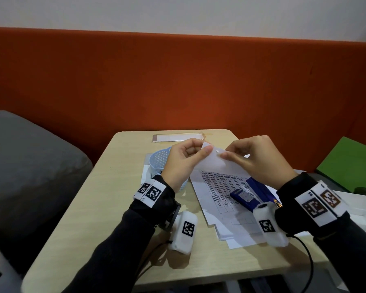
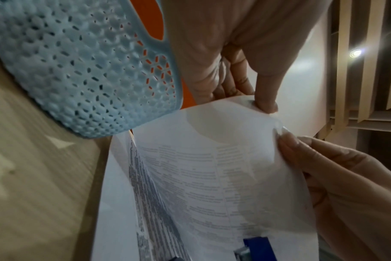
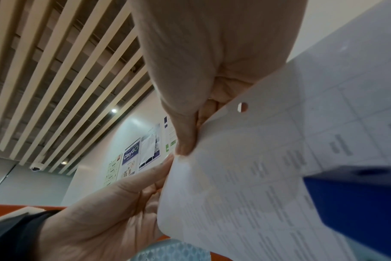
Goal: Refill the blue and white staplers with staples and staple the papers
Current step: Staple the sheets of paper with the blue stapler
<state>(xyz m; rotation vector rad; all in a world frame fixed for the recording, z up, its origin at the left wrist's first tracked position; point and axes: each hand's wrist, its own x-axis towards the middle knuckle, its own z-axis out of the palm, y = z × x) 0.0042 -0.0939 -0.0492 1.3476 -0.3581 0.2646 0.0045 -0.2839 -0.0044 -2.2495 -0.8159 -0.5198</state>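
Observation:
I hold one printed sheet (image 1: 217, 164) lifted above the table with both hands. My left hand (image 1: 206, 150) pinches its top left corner between thumb and fingers. My right hand (image 1: 224, 156) pinches the same edge just to the right, beside a punched hole (image 3: 242, 106). The left thumb (image 2: 266, 100) presses on the sheet (image 2: 212, 159) in the left wrist view. Below the sheet, the blue stapler (image 1: 249, 196) lies open on a stack of printed papers (image 1: 218, 193). The blue stapler (image 3: 357, 203) also fills the right wrist view's lower right. No white stapler shows.
A light blue perforated basket (image 1: 157, 159) stands on the beige table (image 1: 114, 197) behind my left wrist. A flat phone-like object (image 1: 171, 137) lies at the table's far edge. A grey cushion (image 1: 30, 161) is to the left, a green block (image 1: 351, 163) to the right.

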